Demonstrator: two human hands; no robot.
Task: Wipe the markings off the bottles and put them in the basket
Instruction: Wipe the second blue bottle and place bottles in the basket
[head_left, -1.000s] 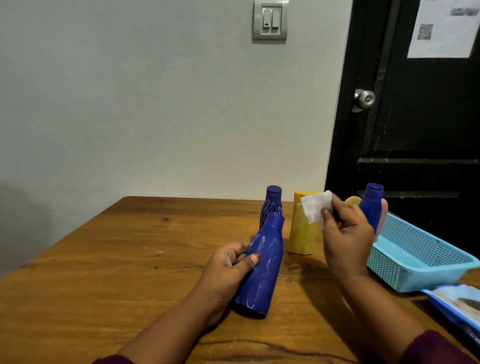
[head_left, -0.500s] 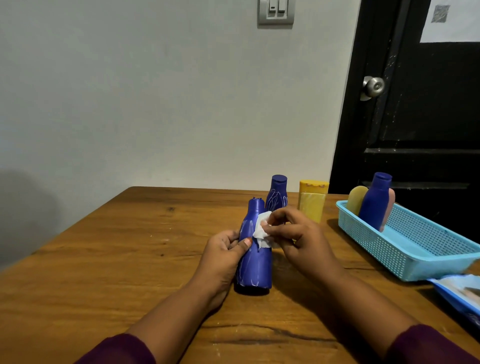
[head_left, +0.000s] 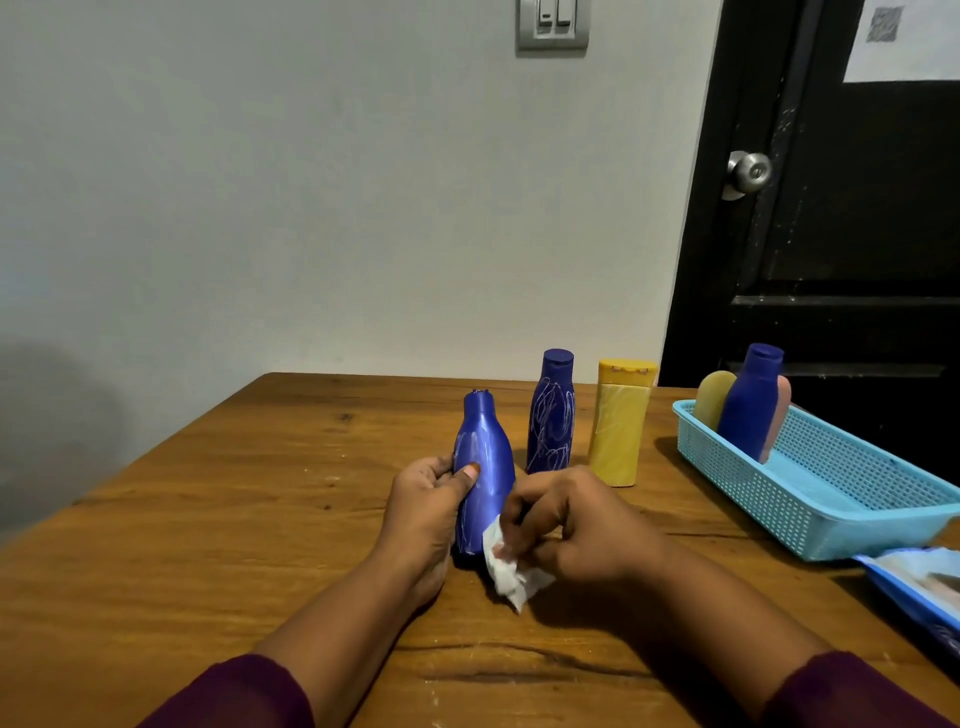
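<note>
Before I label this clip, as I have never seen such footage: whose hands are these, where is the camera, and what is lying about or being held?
There is no machine here. The single picture comes from a camera worn on a person's head, looking down at their own two bare hands. The left hand grips a blue bottle over the wooden table. The right hand pinches a white wipe at that bottle's lower part. Behind stand a second blue bottle, covered in white scribbles, and a yellow bottle. To the right, a light blue basket holds another blue bottle, a yellowish one and a pinkish one. A blue packet lies at the right edge.
</note>
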